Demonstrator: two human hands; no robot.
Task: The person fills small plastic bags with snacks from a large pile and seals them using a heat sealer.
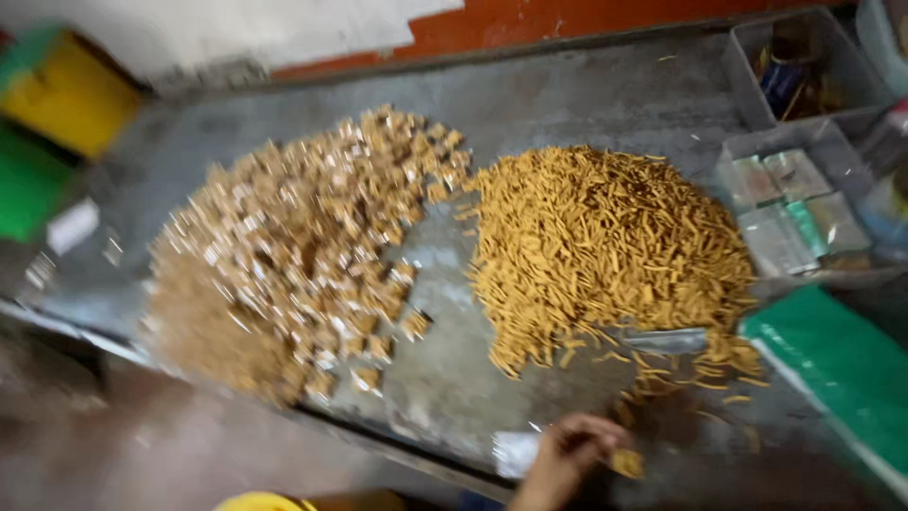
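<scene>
The grey worktop (567, 104) carries two big heaps: toward its left end a mound of small brown packets in clear wrap (303, 246), and beside it, nearer the middle, a heap of loose yellow-orange sticks (605, 246), with a bare strip of surface between them. It looks like a sorting or packing stage, with sticks taken from the loose heap a few at a time; a further pick would call for a reach up the worktop from its near edge. At the right end stand two grey plastic bins: the nearer bin (733, 156) holds flat silvery and green wrapped packs, the farther bin (747, 57) holds something dark and blue I cannot make out. A green sheet (832, 369) lies at the near right corner. At the near edge, only one hand (567, 449) shows, fingers curled, pinching a small clump of sticks (626, 463); which hand it is I cannot tell through the blur.
</scene>
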